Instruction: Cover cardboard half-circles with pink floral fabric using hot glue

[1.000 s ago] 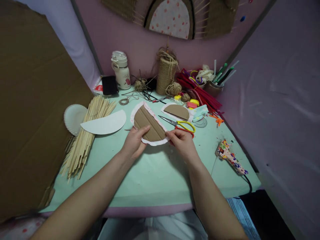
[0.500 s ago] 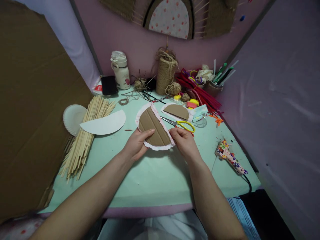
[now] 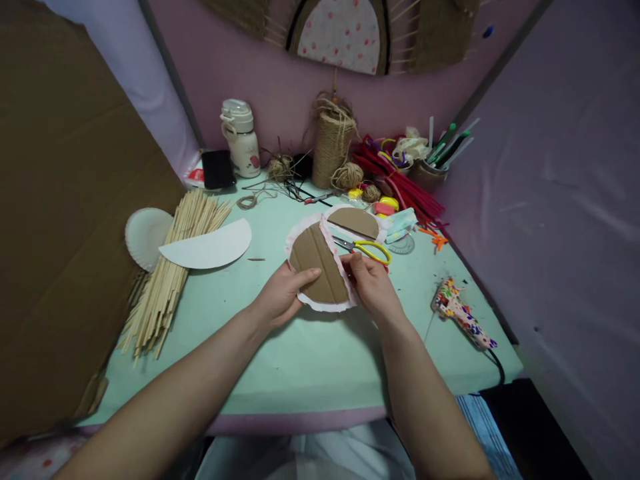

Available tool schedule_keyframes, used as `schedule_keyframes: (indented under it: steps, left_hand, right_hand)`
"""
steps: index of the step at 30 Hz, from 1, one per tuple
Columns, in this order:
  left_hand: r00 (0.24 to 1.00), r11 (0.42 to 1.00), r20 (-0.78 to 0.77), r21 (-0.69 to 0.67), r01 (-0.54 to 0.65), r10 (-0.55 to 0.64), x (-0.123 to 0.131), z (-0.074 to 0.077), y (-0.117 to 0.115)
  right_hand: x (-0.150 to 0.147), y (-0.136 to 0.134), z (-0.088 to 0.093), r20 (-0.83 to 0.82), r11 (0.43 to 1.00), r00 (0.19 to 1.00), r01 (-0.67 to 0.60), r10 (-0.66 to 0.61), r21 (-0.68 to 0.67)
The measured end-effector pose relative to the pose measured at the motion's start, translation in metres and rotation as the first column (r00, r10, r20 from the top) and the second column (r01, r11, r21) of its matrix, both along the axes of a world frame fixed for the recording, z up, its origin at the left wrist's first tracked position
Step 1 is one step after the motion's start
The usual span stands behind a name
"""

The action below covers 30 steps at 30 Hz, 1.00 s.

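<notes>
I hold a cardboard half-disc [image 3: 319, 261] edged with white and pink fabric above the pale green table [image 3: 300, 353]. My left hand [image 3: 283, 293] grips its lower left edge, thumb lying across the brown face. My right hand [image 3: 373, 283] pinches the fabric border on its right side. Just behind it lies a second fabric-backed cardboard half-disc [image 3: 355, 222], and yellow-handled scissors [image 3: 367, 248] rest beside my right hand.
A bundle of wooden sticks [image 3: 173, 267], a white paper half-circle [image 3: 207, 247] and a paper plate [image 3: 143, 233] lie left. A big cardboard sheet [image 3: 65, 220] leans at far left. A patterned glue gun [image 3: 463, 317] sits right. Twine spools [image 3: 333, 143], a bottle [image 3: 243, 137] and red pipe cleaners [image 3: 400, 180] crowd the back.
Both hands have turned the half-disc clockwise and carried it to the right; its straight edge now stands nearly upright, and it overlaps the scissors' blades and the second half-disc.
</notes>
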<state>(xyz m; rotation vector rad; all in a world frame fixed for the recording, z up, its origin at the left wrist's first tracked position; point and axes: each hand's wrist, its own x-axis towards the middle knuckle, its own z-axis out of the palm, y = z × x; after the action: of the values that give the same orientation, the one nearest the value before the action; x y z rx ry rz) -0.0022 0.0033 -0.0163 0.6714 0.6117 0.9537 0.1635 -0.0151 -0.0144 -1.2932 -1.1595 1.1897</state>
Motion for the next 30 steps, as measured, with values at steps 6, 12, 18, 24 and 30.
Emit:
schedule_keyframes:
  steps: [6, 12, 18, 24, 30]
  left_hand:
    - [0.999, 0.999, -0.017, -0.024, 0.046, -0.046, 0.007, -0.003, -0.008]
    - [0.998, 0.998, -0.030, -0.012, 0.062, -0.062, 0.004, 0.000, -0.006]
    - [0.995, 0.995, -0.019, -0.017, 0.102, -0.102, 0.003, -0.003, -0.005]
    - [0.994, 0.993, -0.027, -0.042, 0.108, -0.109, 0.005, -0.006, -0.008]
    - [0.991, 0.991, -0.032, -0.035, 0.127, -0.128, 0.005, -0.007, -0.008]
  right_hand:
    - [-0.005, 0.001, -0.002, 0.043, 0.986, 0.986, 0.161, -0.163, 0.042]
    - [-0.007, 0.000, 0.000, 0.192, 0.971, 0.957, 0.193, -0.218, 0.141]
    - [-0.001, 0.003, -0.002, -0.071, 0.997, 0.995, 0.066, -0.069, -0.040]
    - [-0.004, 0.000, 0.001, 0.117, 0.980, 0.974, 0.184, -0.192, 0.078]
    - [0.002, 0.003, -0.003, 0.038, 0.992, 0.992, 0.120, -0.121, 0.027]
